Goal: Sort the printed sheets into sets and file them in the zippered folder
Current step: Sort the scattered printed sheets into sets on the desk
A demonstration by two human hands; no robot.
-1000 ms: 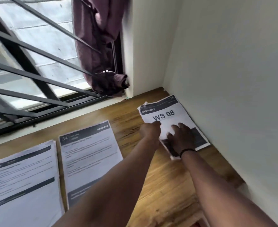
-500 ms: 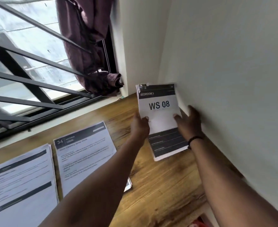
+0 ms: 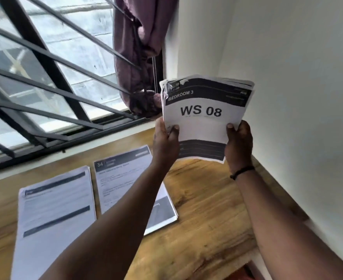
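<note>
While both hands, left (image 3: 165, 134) and right (image 3: 238, 138), grip the WS 08 stack (image 3: 204, 118) above the tabletop (image 3: 207, 219), sorting continues; next, probably squaring its edges.

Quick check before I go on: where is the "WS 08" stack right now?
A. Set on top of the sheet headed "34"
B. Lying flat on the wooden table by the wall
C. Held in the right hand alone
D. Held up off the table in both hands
D: the WS 08 stack is raised clear of the wooden table, with the left hand gripping its left edge and the right hand its right edge.
</note>
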